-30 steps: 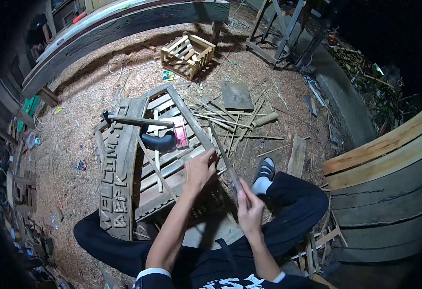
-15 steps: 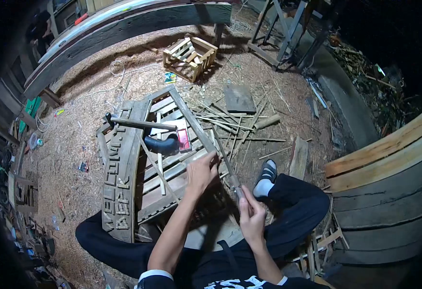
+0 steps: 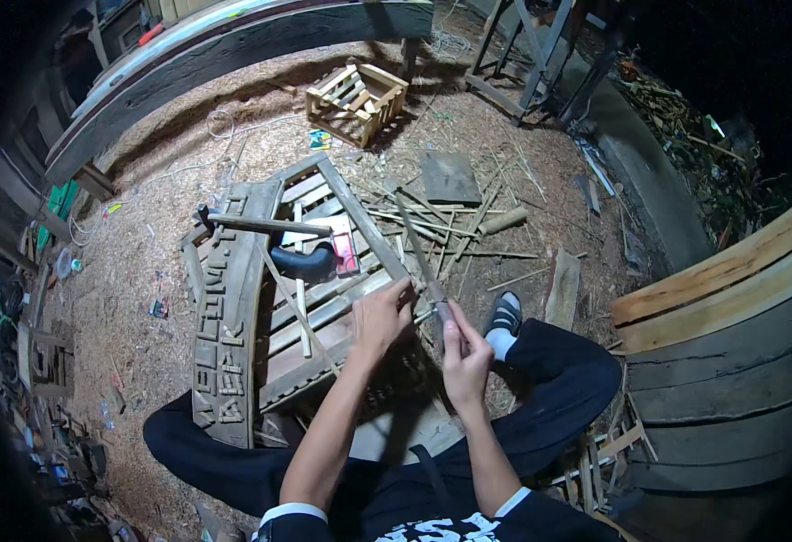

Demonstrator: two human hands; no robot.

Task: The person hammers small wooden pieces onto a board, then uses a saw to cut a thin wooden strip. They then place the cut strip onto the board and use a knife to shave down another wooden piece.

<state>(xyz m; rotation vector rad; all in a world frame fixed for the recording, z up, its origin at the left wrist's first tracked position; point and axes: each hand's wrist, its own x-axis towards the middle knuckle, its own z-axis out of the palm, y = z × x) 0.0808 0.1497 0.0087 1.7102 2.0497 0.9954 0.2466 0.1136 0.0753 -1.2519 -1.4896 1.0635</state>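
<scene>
My right hand is closed around the handle of a long thin knife, its blade pointing up and away. Just left of it, my left hand has its fingers pinched at the right edge of a slatted wooden frame; what they grip is too small to make out. Beside the frame lies a board with raised wooden letters. Across both rests a hammer, and near it are a dark curved object and a red and white packet.
A small wooden crate stands ahead, below a long beam. Thin sticks and a flat square board lie beyond the knife. Large planks are at the right. My sandalled foot is near the right hand.
My right hand and the knife have moved up and slightly left, with the blade now reaching farther forward. My left hand has stayed nearly in place at the frame's edge.
</scene>
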